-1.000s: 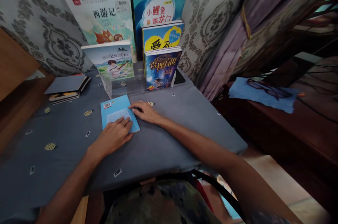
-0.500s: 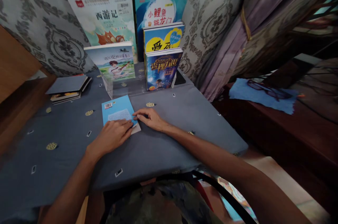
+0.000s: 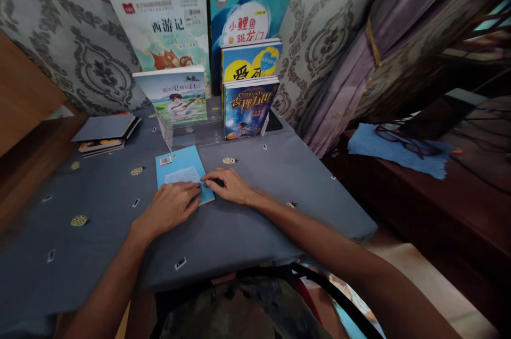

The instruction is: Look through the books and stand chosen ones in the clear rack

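A light-blue book (image 3: 181, 163) lies on the table, its barcode and a pale text block facing up. My left hand (image 3: 175, 200) rests palm down across its lower part, fingers stretched out and hiding some of the cover. At the book's right edge, my right hand (image 3: 229, 184) touches the cover with its fingertips, the thumb apart below the index finger. The two hands' fingertips almost meet over the book. No thing is gripped in either hand.
Beyond the book, a clear stand (image 3: 191, 139) holds several upright books, including a dark-blue one (image 3: 247, 110) and a guitar-player cover (image 3: 179, 97). A small stack of books (image 3: 104, 134) lies left. Glasses (image 3: 411, 142) rest on a blue cloth (image 3: 365, 145) at right.
The book's lower right corner showed a white page; the blue cover now lies over it. My right hand has shifted slightly, and the left stays on the book.
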Available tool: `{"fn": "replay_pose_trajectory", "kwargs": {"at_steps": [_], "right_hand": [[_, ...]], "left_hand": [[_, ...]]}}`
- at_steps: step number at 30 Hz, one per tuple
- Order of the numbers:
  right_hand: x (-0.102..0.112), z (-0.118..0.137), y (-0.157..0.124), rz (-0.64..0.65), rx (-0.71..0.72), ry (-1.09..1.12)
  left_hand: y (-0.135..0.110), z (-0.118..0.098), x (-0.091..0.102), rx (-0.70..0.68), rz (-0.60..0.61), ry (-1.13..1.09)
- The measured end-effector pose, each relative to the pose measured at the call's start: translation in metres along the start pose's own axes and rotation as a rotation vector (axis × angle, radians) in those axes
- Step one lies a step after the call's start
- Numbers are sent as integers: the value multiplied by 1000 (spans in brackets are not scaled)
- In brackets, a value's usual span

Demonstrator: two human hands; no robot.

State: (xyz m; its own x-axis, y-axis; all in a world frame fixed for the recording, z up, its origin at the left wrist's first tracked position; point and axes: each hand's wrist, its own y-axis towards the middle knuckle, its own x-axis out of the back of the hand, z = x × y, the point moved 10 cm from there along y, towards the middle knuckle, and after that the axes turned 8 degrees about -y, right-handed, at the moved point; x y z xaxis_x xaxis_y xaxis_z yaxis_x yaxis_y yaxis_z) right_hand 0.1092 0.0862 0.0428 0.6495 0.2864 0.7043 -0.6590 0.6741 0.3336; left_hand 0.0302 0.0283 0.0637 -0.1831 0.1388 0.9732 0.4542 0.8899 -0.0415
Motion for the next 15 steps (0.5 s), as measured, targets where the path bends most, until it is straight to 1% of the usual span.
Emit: {"fn": "replay_pose_trajectory", "kwargs": {"at_steps": [2, 4, 5, 7, 9, 11, 13, 15], "right_hand": [[-3, 5, -2, 41, 24, -11], [-5, 10, -3, 61, 48, -38], [-5, 12, -4, 61, 59, -55], [-4, 15, -5, 58, 75, -83], [-4, 17, -5, 59, 85, -99], [-3, 19, -5, 62, 92, -114], [-3, 20, -5, 61, 97, -133], [-2, 21, -5, 66, 102, -160]], "left_hand": [[1, 8, 0, 12, -44, -37], [3, 26, 1, 50, -100, -54], [5, 38, 2, 83, -132, -45], [8, 72, 4, 184, -197, 14], [12, 103, 8, 246, -247, 56], [15, 131, 10, 314, -258, 61], [16, 146, 12, 347, -244, 47], [14, 148, 15, 357, -217, 57]]}}
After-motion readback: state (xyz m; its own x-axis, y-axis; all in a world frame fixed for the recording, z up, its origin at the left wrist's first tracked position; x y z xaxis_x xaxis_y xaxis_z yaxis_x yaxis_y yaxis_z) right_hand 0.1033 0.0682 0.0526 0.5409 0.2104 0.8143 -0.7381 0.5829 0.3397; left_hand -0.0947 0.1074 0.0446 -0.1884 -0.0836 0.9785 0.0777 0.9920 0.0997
